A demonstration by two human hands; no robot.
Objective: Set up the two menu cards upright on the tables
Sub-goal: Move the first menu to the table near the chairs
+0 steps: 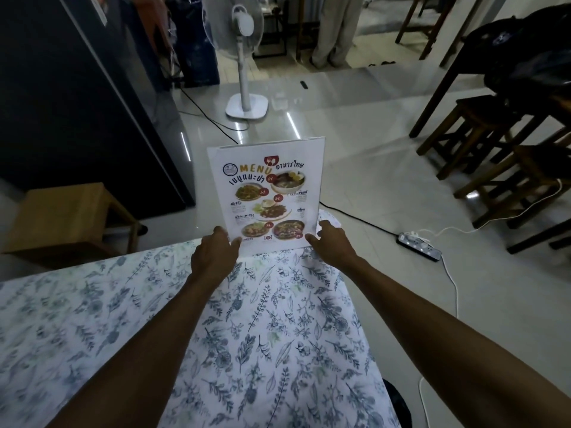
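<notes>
A white menu card (268, 193) with food pictures stands upright at the far corner of a table covered with a blue floral cloth (278, 319). My left hand (213, 253) grips its bottom left corner. At the bottom right corner my right hand (332, 242) holds the card, thumb on the front and fingers around the edge. Only one menu card is in view.
A white pedestal fan (245, 66) stands on the tiled floor beyond the table. A dark cabinet (77, 103) and a wooden stool (65, 217) are at the left. Dark wooden stools (500, 162) stand at the right, with a power strip (419, 242) and cables on the floor.
</notes>
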